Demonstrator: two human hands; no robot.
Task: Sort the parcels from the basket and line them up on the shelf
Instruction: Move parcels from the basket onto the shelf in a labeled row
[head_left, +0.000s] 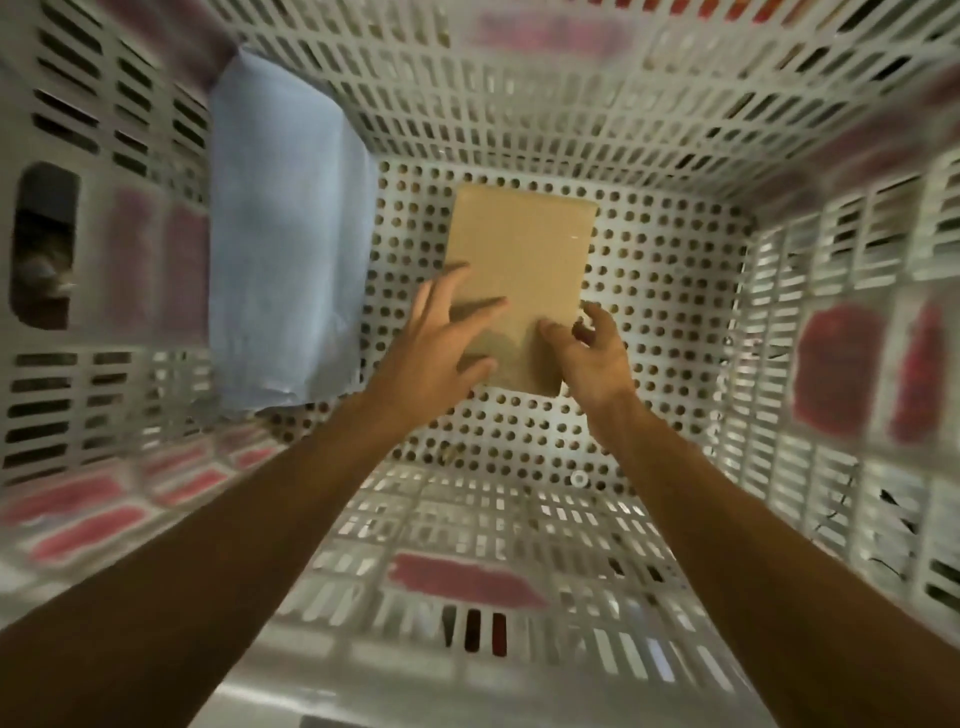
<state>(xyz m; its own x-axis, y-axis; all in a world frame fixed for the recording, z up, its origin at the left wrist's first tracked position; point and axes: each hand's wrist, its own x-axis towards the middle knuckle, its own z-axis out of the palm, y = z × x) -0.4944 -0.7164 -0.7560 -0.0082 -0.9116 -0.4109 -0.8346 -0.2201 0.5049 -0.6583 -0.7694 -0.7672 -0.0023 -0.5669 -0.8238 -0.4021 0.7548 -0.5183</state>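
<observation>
Both hands down inside the basket (665, 291), two bare forearms stretched in from the near edge. Spread wide, the left hand (441, 338): fingers straight and fanned, lying over the near left part of the brown parcel (519, 244), thumb toward its near end. At the near right corner of the same parcel, the right hand (587, 358): thumb laid on the top face, other fingers curled beside the right edge; gripping or only touching, cannot tell through the blur.

One brown parcel, then: flat, rectangular, plain-faced, lying on the basket floor between the two hands and reaching beyond them, long sides running away from the fingertips.

One blue-grey parcel (280, 249) besides, well to the left of the left hand and apart from the brown one: soft-wrapped, creased, propped on end against the left wall, lower edge down by the left forearm. Two parcels in all.

Around both, one white plastic basket: floor punched with round holes, four walls cut with rows of narrow slots. One rounded handle opening (44, 244) in the left wall, far out to the left of the left hand. Reddish patches along all four walls, too smeared to count or name. One small white ring (578, 478) low on the near side, between the two forearms and closer to the right one.
</observation>
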